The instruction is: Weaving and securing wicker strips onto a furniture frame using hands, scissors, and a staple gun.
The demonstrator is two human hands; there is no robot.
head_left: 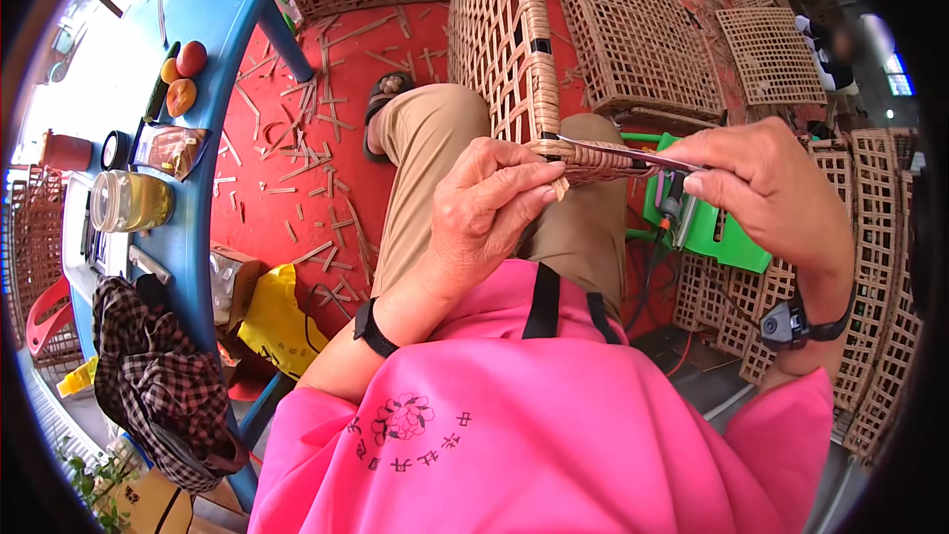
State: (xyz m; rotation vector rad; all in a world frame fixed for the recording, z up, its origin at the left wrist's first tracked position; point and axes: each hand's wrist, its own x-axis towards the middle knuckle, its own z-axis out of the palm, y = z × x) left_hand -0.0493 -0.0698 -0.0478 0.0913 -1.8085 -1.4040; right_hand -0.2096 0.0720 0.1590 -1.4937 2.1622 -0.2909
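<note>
A woven rattan panel (501,35) with dark bands along its edge stands between my knees, its near corner toward me. My left hand (486,200) is closed at that corner, thumb and fingers pinching the short end of a rattan strip (560,188). In my right hand (766,183) is a knife (623,149), gripped by its handle. The thin blade points left along the wrapped edge, its tip close to my left fingertips. Whether the blade touches the strip is too fine to tell.
On the left, a blue table (232,10) bears fruit (182,96), a jar of yellow liquid (131,202) and a checked cloth (163,376). A green plastic stool (741,245) and a corded tool (672,200) stand right. Rattan scraps litter the red floor (282,267); woven panels (633,35) lie beyond.
</note>
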